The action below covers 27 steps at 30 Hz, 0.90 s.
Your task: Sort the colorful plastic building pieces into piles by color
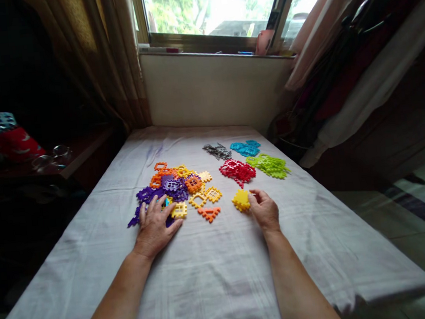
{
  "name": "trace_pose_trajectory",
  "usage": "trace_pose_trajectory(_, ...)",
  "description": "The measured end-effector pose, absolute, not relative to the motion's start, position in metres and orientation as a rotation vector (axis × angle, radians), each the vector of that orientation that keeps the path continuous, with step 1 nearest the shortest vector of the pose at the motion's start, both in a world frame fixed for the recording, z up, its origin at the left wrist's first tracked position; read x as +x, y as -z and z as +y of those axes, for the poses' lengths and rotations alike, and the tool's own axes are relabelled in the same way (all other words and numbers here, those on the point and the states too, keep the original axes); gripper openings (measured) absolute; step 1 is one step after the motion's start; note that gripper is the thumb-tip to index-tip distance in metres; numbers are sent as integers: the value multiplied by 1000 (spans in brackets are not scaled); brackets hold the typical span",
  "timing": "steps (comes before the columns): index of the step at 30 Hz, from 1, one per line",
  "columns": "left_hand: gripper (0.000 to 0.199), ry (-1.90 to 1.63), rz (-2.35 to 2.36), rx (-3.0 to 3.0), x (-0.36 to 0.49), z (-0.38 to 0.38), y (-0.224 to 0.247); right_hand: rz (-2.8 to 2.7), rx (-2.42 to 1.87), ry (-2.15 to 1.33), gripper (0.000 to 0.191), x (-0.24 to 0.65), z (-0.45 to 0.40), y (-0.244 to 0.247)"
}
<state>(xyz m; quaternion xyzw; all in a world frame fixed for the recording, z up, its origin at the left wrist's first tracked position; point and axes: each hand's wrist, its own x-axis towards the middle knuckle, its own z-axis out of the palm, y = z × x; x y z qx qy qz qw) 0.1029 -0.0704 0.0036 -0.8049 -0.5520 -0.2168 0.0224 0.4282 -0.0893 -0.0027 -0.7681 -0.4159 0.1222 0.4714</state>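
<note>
My left hand (156, 226) lies with fingers spread on the near edge of a mixed heap of notched plastic building pieces. Purple pieces (145, 194) are partly under it, and a pale yellow window piece (179, 210) touches its fingertips. Orange pieces (158, 176) make up the heap's far side. Between thumb and fingers, my right hand (264, 209) pinches a yellow notched piece (241, 200) at its right edge, at the cloth. An orange triangular piece (209, 213) lies apart between the hands.
Beyond my right hand are separate piles of red pieces (237, 170), lime green pieces (269, 165), blue pieces (246, 148) and grey pieces (217, 151). A pale cloth (209, 280) covers the table. Glasses (52, 157) rest on a dark surface at left; clothes hang at right.
</note>
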Motion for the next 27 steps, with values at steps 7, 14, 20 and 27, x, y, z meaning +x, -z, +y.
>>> trace_pose_trajectory(7, 27, 789, -1601, -2471, 104, -68, -8, -1050, -1908, -34, 40, 438, -88, 1)
trace_pose_trajectory(14, 26, 1118, -1408, -2461, 113, -68, -14, -1282, -1637, -3, 28, 407, -93, -8)
trace_pose_trajectory(20, 25, 1226, -1363, -2565, 126, -74, -14, -1660, -1354, -207, 16, 352, -103, -14)
trace_pose_trajectory(27, 25, 1222, -1312, -2653, 134, -79, -15, -1793, -1265, -296, 15, 332, -107, -13)
